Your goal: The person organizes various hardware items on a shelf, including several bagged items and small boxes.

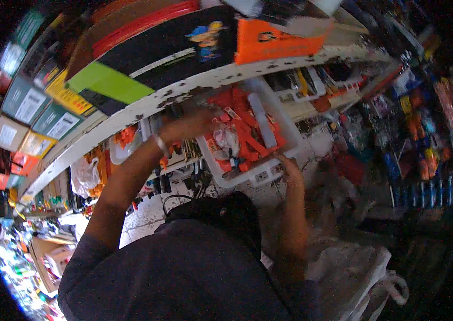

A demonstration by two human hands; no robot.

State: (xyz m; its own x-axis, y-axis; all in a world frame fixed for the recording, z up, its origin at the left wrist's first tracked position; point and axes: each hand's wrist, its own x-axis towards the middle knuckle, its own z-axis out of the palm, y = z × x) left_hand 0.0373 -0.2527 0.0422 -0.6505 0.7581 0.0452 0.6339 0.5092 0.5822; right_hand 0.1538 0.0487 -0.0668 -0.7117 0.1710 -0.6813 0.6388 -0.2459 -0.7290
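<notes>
A white translucent plastic bin [226,180] is tilted in front of me, loaded with red-orange pieces [250,140], a clear plastic bag [226,138] and a pale grey strip [261,120]. My right hand [289,165] holds the bin's near right rim, beside its slotted handle. My left hand [196,122], blurred, reaches over the bin's left side by the red-orange pieces. Its fingertips are not clear, so I cannot tell whether they hold anything. A pale band [161,145] circles the left wrist.
A shelf edge with chipped white paint [210,80] runs above the bin, with boxes [46,108] at left. Other bins [122,146] sit beneath it. A white plastic bag [85,176] hangs at left. Packaged goods [423,140] hang at right, above a pale sack [347,269].
</notes>
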